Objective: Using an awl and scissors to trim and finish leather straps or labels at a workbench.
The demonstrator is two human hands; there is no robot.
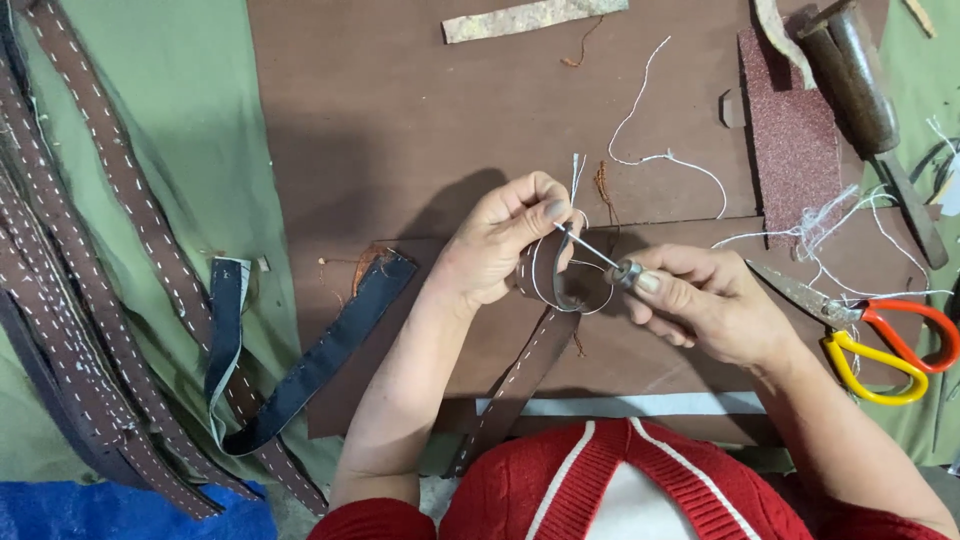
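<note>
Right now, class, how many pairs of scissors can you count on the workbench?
1. The scissors, with one red and one yellow handle loop, lie at the right edge beside the right hand. Others may lie out of view.

Brown board worktop (400, 110) fills centre, w/ a second brown sheet (640, 365) overlapping its near edge. Olive-green cloth (200, 120) covers surface at left & far-right edges. Blue tarp (100, 510) at near-left corner. Even, soft light.

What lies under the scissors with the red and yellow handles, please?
The scissors lie on white threads and the brown board's edge; the right hand covers their blade tip.
</note>
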